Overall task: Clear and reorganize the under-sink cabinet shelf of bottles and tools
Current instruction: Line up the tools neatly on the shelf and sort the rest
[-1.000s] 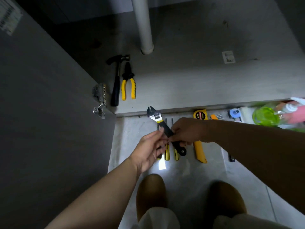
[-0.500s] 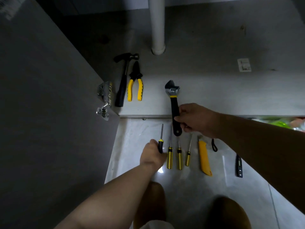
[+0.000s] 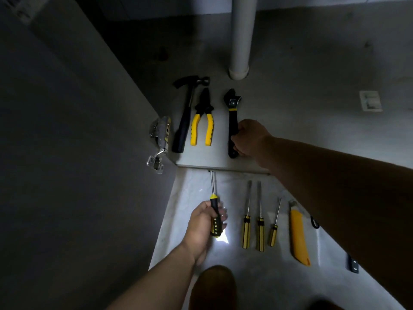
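Observation:
On the cabinet shelf (image 3: 312, 135) lie a black hammer (image 3: 186, 113), yellow-handled pliers (image 3: 202, 119) and a black adjustable wrench (image 3: 232, 113), side by side. My right hand (image 3: 250, 137) grips the wrench's handle, which lies on the shelf beside the pliers. My left hand (image 3: 205, 224) holds a black-and-yellow screwdriver (image 3: 213, 206) over the floor, tip pointing at the shelf edge. Three more yellow-striped screwdrivers (image 3: 259, 222) lie on the floor to its right.
A yellow utility knife (image 3: 299, 238) and a small dark tool (image 3: 352, 266) lie on the pale floor tiles. The open cabinet door (image 3: 67, 153) with its metal hinge (image 3: 159, 142) stands at left. A white drain pipe (image 3: 241, 36) meets the shelf at the back.
My right hand carried the wrench from above the floor onto the shelf beside the pliers. My left hand picked up a screwdriver from the floor row and holds it.

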Available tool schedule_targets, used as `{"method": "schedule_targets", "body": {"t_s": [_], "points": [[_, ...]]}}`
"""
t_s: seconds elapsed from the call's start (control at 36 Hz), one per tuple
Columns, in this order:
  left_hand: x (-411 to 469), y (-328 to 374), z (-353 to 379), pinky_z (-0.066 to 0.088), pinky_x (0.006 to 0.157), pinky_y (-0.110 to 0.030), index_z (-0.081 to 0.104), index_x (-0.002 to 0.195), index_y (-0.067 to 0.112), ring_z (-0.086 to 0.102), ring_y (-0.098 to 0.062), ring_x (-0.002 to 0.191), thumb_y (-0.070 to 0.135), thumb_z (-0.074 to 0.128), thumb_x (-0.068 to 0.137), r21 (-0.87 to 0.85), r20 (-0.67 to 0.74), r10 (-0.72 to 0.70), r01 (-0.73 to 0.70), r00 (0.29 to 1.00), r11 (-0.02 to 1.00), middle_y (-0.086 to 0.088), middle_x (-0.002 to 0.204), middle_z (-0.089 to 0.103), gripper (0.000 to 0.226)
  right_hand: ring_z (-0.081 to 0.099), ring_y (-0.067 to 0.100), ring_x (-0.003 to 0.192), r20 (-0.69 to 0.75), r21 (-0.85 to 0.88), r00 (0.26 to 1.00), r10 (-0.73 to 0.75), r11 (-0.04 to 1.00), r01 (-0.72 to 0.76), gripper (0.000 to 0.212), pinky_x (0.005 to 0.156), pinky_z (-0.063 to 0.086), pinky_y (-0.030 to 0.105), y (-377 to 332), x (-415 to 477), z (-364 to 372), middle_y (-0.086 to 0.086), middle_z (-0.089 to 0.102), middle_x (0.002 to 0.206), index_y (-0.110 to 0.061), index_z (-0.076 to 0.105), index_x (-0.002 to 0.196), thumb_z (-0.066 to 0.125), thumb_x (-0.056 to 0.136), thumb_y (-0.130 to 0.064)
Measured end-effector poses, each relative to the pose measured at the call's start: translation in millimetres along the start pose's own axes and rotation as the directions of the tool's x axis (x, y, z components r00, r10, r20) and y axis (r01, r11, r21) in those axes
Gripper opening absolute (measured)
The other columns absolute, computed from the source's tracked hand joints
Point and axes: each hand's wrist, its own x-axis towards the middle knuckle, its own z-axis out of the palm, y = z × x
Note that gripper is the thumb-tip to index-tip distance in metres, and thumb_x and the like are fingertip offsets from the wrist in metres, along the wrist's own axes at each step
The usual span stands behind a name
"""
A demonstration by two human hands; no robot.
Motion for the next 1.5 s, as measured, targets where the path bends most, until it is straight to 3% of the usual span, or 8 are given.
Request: {"method": "schedule_targets", "body": {"t_s": [0.61,0.75,0.86,1.06,1.19,1.28,1.36,1.5], "points": [[-22,18,9,0.054,0.075,-0.040,0.067,0.095,0.004,0.059,-0.027,0.077,0.002,0.052,0.073,-0.162,0.216,-0.081,0.117,0.973,0.980,-0.015,0.089,0.057,0.027,0.061,0.032,0.112,-0.086,0.043,0.988,-0.125,0.991,0.129,0.054,0.097,0.052,0.036,4,-15,11,0.017,0.051,0.136,-0.012,0.047,0.142,0.060,0.090,-0.005],[-40,17,11,0.051,0.102,-0.048,0.066,0.119,-0.002,0.061,-0.033,0.097,-0.002,0.056,0.083,-0.107,0.383,-0.185,0.243,0.905,0.964,-0.020,0.107,0.060,0.037,0.062,0.021,0.069,0.017,0.119,0.996,-0.083,0.990,0.081,0.025,0.056,0.049,0.021,17,-52,-13,0.021,0.067,0.097,-0.005,0.058,0.118,0.052,0.093,-0.007],[-47,23,19,0.047,0.108,-0.051,0.061,0.134,-0.002,0.057,-0.036,0.115,-0.003,0.060,0.091,-0.134,0.492,-0.154,0.249,0.857,0.959,-0.019,0.115,0.061,0.042,0.059,0.015,0.069,0.260,-0.058,0.965,-0.027,0.997,0.043,0.027,0.058,0.046,0.025,29,-84,-36,0.007,0.067,0.086,-0.005,0.067,0.106,0.057,0.098,-0.029],[-45,67,65,0.051,0.104,-0.035,0.065,0.131,0.008,0.062,-0.029,0.125,0.016,0.061,0.095,-0.133,0.309,0.124,-0.087,0.943,0.987,-0.016,0.130,0.068,0.037,0.072,0.022,0.094,0.446,0.142,0.895,0.001,0.987,-0.072,0.030,0.070,0.058,0.031,46,-120,-50,0.007,0.073,0.104,-0.017,0.059,0.115,0.063,0.095,-0.039],[-23,95,84,0.057,0.085,-0.026,0.072,0.123,0.014,0.069,-0.024,0.113,0.026,0.068,0.094,0.005,0.176,0.306,-0.312,0.935,0.950,-0.009,0.119,0.074,0.031,0.067,0.015,0.086,0.267,0.229,0.956,-0.122,0.972,0.060,0.024,0.068,0.055,0.028,39,-110,-43,0.011,0.070,0.097,-0.011,0.063,0.113,0.071,0.090,-0.017],[1,105,84,0.052,0.104,-0.041,0.074,0.119,0.015,0.068,-0.018,0.109,0.028,0.066,0.097,0.336,0.041,0.495,-0.478,0.868,0.811,-0.006,0.116,0.073,0.027,0.065,0.016,0.081,0.113,0.227,0.986,-0.124,0.969,0.095,0.020,0.072,0.048,0.029,33,-90,-41,0.004,0.071,0.088,-0.011,0.068,0.106,0.073,0.089,-0.021],[22,109,76,0.053,0.098,-0.035,0.067,0.130,0.024,0.062,-0.019,0.106,0.023,0.071,0.092,0.801,0.119,0.707,-0.488,0.698,0.346,-0.002,0.118,0.056,0.038,0.064,0.020,0.079,-0.035,0.133,0.997,-0.066,0.989,0.070,0.016,0.070,0.044,0.028,29,-63,-37,0.009,0.070,0.086,-0.009,0.068,0.092,0.073,0.089,-0.024],[35,102,74,0.054,0.083,-0.040,0.061,0.134,0.025,0.047,-0.027,0.110,0.023,0.072,0.089,0.928,0.303,0.722,-0.365,0.622,-0.074,-0.004,0.122,0.048,0.046,0.055,0.021,0.070,-0.151,-0.091,0.989,0.010,0.996,-0.024,0.028,0.052,0.034,0.025,26,-25,-31,0.000,0.054,0.066,-0.016,0.056,0.072,0.070,0.089,-0.033]]}}
